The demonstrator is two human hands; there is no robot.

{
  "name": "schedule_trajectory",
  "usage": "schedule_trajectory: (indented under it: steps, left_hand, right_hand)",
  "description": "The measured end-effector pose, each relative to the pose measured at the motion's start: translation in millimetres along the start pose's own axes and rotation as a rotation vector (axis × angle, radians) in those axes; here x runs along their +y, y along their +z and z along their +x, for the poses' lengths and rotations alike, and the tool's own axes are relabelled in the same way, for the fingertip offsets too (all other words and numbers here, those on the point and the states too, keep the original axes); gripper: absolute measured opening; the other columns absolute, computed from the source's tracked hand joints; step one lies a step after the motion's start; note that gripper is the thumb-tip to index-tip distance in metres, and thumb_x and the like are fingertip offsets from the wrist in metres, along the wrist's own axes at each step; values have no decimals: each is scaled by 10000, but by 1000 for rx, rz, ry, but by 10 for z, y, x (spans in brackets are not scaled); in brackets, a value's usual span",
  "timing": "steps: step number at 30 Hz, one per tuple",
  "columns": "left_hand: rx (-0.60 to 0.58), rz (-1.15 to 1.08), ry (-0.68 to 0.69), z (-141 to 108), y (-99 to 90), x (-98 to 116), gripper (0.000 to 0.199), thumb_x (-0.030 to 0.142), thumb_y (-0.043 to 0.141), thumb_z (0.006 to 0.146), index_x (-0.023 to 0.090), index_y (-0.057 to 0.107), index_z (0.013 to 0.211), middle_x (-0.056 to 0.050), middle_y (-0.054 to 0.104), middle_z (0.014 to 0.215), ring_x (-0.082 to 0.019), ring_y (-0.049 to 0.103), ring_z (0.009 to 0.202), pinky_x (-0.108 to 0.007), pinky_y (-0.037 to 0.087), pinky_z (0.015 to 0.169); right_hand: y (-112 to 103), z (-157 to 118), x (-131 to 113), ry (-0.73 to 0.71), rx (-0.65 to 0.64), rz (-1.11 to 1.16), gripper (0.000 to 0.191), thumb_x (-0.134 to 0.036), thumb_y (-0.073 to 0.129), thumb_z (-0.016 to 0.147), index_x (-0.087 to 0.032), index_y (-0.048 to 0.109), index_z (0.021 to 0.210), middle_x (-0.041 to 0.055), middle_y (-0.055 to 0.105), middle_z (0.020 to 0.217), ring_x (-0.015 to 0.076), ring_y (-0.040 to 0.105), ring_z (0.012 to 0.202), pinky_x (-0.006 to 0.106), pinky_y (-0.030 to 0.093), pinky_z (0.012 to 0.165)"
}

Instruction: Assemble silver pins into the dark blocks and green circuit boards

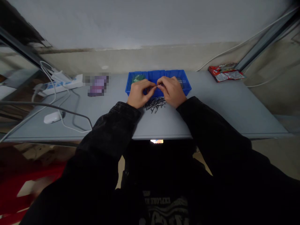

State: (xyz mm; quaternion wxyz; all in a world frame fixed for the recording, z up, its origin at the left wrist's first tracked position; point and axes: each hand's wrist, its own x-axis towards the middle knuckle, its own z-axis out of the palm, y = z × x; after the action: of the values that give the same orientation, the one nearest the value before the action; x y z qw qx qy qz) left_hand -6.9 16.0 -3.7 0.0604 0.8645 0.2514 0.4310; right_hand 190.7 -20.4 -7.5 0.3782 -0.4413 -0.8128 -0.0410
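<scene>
My left hand (140, 92) and my right hand (172, 91) meet fingertip to fingertip in front of the blue bins. Both are closed in a pinch; what sits between the fingertips is too small to name. Below them a pile of small dark metal pins (155, 104) lies on the table. Behind stand three joined blue bins (156, 74). The left bin holds green pieces (138, 78). In the right one, partly covered by my right hand, are thin greyish pieces (180, 82). My hands hide part of the middle bin.
On the grey table (234, 109), a power strip (63, 84) with white cables and a white case (53, 117) lie at left. A blurred purple object (98, 85) is nearer the bins. A red packet (226, 74) lies back right. A dark cable crosses the left side.
</scene>
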Motion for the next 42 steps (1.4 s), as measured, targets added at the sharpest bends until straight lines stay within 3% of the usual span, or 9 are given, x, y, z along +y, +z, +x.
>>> schedule_trajectory:
  steps: [17, 23, 42]
  left_hand:
    - [9, -13, 4, 0, 5, -6, 310, 438, 576, 1015, 185, 727, 919, -18, 676, 771, -136, 605, 685, -356, 560, 811]
    - [-2, -15, 2, 0, 4, 1, 315, 438, 559, 1025, 187, 725, 933, -21, 679, 779, -144, 618, 701, -387, 558, 862]
    - [-9, -18, -3, -11, 8, 0, 255, 389, 581, 1015, 194, 728, 942, -24, 680, 788, -153, 624, 710, -379, 560, 843]
  right_hand:
    - [-5, 2, 1, 8, -8, -8, 206, -268, 373, 1045, -234, 575, 1069, 68, 675, 1011, 273, 615, 976, 454, 412, 911]
    - [0, 3, -2, 18, 4, -6, 215, -276, 375, 1044, -239, 584, 1076, 68, 679, 996, 280, 612, 965, 463, 408, 913]
    - [12, 5, 24, 0, 24, -27, 265, -340, 345, 1088, -223, 560, 986, 62, 661, 962, 271, 621, 934, 458, 420, 892]
